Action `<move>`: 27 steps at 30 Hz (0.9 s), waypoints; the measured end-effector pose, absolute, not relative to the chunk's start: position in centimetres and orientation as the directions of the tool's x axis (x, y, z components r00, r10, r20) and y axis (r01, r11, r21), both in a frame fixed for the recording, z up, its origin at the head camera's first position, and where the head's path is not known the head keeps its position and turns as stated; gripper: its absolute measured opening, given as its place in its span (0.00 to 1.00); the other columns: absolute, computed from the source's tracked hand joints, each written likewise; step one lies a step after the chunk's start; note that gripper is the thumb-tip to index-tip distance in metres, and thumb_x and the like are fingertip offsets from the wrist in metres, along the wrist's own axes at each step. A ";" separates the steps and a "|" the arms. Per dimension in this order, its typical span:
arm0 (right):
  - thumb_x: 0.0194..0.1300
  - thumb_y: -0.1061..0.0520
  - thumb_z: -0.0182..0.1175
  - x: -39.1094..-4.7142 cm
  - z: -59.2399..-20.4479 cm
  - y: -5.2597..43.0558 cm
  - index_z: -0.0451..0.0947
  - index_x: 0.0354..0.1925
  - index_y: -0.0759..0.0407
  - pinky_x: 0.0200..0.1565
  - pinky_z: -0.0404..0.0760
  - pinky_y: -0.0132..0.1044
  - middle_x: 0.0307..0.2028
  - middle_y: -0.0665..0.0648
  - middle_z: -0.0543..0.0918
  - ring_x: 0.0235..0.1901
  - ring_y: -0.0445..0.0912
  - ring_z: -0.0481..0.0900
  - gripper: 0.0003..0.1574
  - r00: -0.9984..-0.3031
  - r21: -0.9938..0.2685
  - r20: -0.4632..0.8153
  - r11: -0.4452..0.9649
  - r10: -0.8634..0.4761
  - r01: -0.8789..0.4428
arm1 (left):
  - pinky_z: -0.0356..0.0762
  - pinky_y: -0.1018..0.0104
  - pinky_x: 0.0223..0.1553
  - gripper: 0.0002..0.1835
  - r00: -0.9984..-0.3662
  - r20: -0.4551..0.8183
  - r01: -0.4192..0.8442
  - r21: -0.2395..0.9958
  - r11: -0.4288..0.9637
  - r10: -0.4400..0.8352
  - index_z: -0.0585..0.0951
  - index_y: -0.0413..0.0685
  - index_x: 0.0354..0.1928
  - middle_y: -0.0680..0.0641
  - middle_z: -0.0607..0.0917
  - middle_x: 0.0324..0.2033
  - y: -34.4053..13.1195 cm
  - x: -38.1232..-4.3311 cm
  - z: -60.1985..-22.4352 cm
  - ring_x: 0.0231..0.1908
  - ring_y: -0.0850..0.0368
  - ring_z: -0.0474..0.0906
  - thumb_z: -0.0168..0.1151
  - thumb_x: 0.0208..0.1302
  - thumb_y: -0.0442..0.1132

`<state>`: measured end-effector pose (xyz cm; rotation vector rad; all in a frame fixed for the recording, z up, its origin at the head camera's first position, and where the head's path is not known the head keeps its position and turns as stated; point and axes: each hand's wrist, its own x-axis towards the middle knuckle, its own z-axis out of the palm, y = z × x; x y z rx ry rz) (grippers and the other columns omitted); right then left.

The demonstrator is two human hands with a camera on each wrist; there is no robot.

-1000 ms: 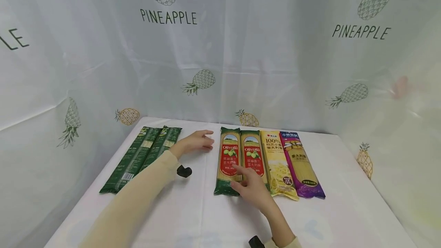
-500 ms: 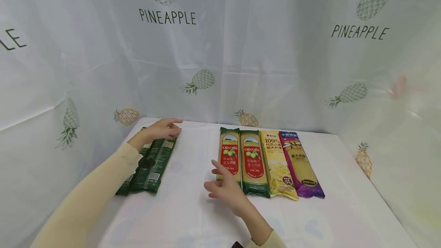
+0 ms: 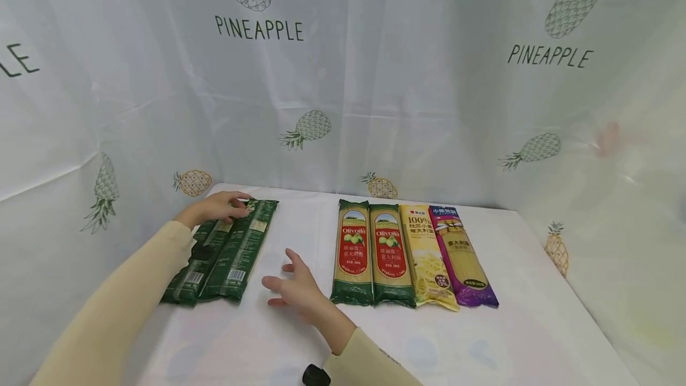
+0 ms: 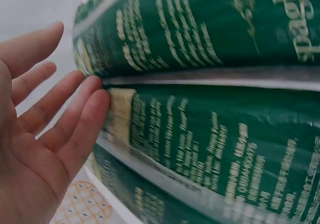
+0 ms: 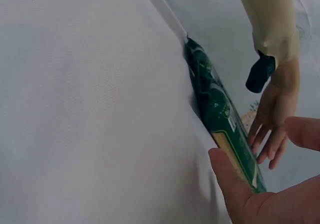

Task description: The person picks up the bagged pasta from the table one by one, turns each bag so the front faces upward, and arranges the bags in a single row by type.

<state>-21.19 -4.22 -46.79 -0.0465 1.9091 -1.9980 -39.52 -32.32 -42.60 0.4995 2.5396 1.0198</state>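
Two green spaghetti packs (image 3: 238, 258) lie side by side at the table's left, printed backs up. Over their far ends is my left hand (image 3: 217, 206), fingers loosely extended. In the left wrist view, the fingertips of this hand (image 4: 55, 129) lie at the end of a green pack (image 4: 200, 149); whether they touch it is unclear. Just right of these packs hovers my right hand (image 3: 300, 290), thumb and fingers spread, holding nothing. The right wrist view has its thumb and a finger (image 5: 232, 184) in front of a green pack (image 5: 220, 114).
Right of centre lie two Olivoilà pasta packs (image 3: 352, 255) in a row with a yellow pasta pack (image 3: 429, 261) and a purple one (image 3: 465, 258). A white cloth (image 3: 305, 338) covers the table. Behind it hangs a pineapple-print curtain (image 3: 407, 106).
My left hand has moved left, from the table's middle to over the green packs. My right hand has moved left, away from the Olivoilà packs. The packs appear to lie where they were.
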 end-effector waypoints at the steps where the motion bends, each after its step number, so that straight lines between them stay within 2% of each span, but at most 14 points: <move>1: 0.69 0.60 0.71 -21.4 -46.9 -4.8 0.51 0.85 0.56 0.45 0.90 0.51 0.71 0.68 0.67 0.51 0.52 0.86 0.56 -0.928 -0.968 -0.235 -0.018 -0.290 0.251 | 0.83 0.42 0.57 0.37 -0.877 -0.201 0.175 0.712 0.680 0.436 0.56 0.33 0.82 0.25 0.71 0.68 -32.5 -39.6 -42.9 0.63 0.30 0.77 0.58 0.83 0.43; 4: 0.69 0.62 0.70 -21.8 -47.2 -6.5 0.50 0.85 0.58 0.45 0.90 0.53 0.70 0.68 0.66 0.52 0.54 0.86 0.57 -0.922 -0.959 -0.255 -0.044 -0.291 0.280 | 0.83 0.43 0.56 0.38 -0.881 -0.205 0.170 0.703 0.691 0.426 0.55 0.31 0.82 0.24 0.71 0.67 -33.1 -39.9 -43.7 0.62 0.30 0.78 0.58 0.83 0.42; 8: 0.67 0.64 0.72 -22.2 -47.3 -8.5 0.54 0.84 0.57 0.44 0.90 0.53 0.67 0.65 0.70 0.48 0.54 0.86 0.56 -0.930 -0.955 -0.274 -0.046 -0.247 0.294 | 0.80 0.41 0.60 0.42 -0.883 -0.209 0.175 0.685 0.707 0.421 0.50 0.29 0.83 0.23 0.70 0.68 -33.0 -40.3 -44.5 0.62 0.30 0.77 0.59 0.82 0.42; 13: 0.63 0.66 0.75 -22.5 -47.0 -10.6 0.61 0.81 0.58 0.40 0.91 0.52 0.65 0.64 0.74 0.45 0.53 0.86 0.54 -0.955 -0.966 -0.254 -0.002 -0.155 0.258 | 0.67 0.32 0.68 0.45 -0.885 -0.251 0.171 0.609 0.775 0.392 0.46 0.29 0.83 0.24 0.67 0.71 -32.0 -40.7 -44.3 0.70 0.25 0.65 0.58 0.82 0.47; 16: 0.61 0.66 0.75 -22.7 -47.0 -11.4 0.64 0.79 0.60 0.42 0.90 0.51 0.65 0.67 0.74 0.53 0.55 0.83 0.52 -0.969 -0.974 -0.223 0.070 -0.110 0.216 | 0.63 0.31 0.71 0.45 -0.878 -0.280 0.172 0.572 0.802 0.388 0.47 0.30 0.83 0.23 0.65 0.72 -31.5 -40.9 -44.1 0.73 0.23 0.59 0.57 0.82 0.48; 20: 0.57 0.60 0.79 -22.7 -47.2 -12.3 0.67 0.77 0.61 0.54 0.85 0.51 0.64 0.66 0.74 0.61 0.57 0.76 0.54 -0.984 -0.960 -0.167 0.238 -0.069 0.146 | 0.64 0.30 0.71 0.43 -0.876 -0.299 0.166 0.549 0.819 0.378 0.49 0.31 0.83 0.21 0.63 0.73 -31.2 -40.8 -44.0 0.74 0.22 0.58 0.57 0.82 0.46; 23: 0.54 0.55 0.83 -22.7 -47.4 -12.8 0.66 0.78 0.59 0.58 0.82 0.49 0.60 0.61 0.73 0.58 0.54 0.77 0.59 -0.991 -0.926 -0.115 0.367 -0.069 0.082 | 0.63 0.30 0.71 0.42 -0.879 -0.306 0.151 0.549 0.822 0.366 0.49 0.31 0.83 0.21 0.63 0.74 -31.0 -40.7 -43.9 0.74 0.22 0.58 0.57 0.82 0.46; 27: 0.53 0.54 0.85 -22.8 -47.4 -12.9 0.66 0.79 0.61 0.55 0.83 0.42 0.55 0.58 0.74 0.52 0.49 0.78 0.61 -0.994 -0.884 -0.070 0.468 -0.083 0.023 | 0.61 0.29 0.72 0.42 -0.877 -0.308 0.147 0.558 0.816 0.369 0.49 0.32 0.83 0.21 0.62 0.74 -31.0 -40.7 -44.0 0.74 0.21 0.56 0.58 0.82 0.46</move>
